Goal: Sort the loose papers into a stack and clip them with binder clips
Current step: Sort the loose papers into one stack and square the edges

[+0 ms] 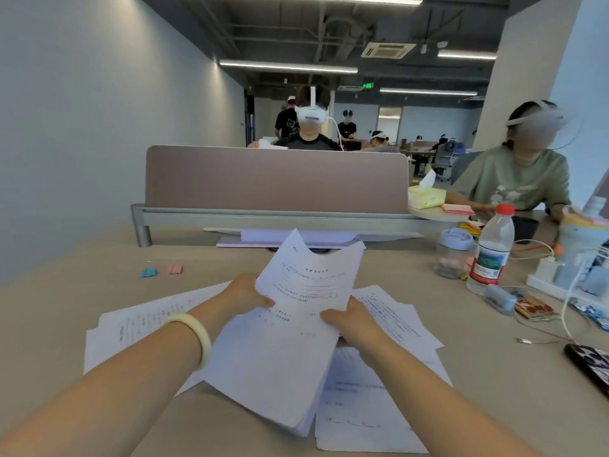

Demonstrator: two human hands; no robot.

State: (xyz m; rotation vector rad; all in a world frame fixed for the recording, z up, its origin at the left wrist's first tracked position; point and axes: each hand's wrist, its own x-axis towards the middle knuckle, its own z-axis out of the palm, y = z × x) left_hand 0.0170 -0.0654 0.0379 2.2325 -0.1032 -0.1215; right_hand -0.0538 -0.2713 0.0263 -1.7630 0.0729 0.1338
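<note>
Head view, left grip: my left grip (245, 296) is pinching the left edge of the held bundle (290, 351), with the thumb on top. The other fingers are hiding under the paper.
Head view, right grip: my right grip (346, 321) is grasping the right edge of the same bundle, with the thumb lying on the top sheet.
Head view, bundle: it is hanging tilted over the bench (82, 291). Its far end is curling upward and its edges are not lining up.
Head view, loose sheets: the loose sheets (138, 324) are lying on the bench to the left, to the right and under the bundle.
Head view, clips: the teal clip (149, 272) and the pink clip (174, 269) are lying side by side, well apart to the far left, untouched.
Step in hand: I am judging that I am gathering, with clipping not yet begun.
Doing it well: I am planning to loosen both grips a little, stand the bundle on one edge and tap it on the bench until the edges agree. Then I am adding the remaining sheets facing the same way.
</note>
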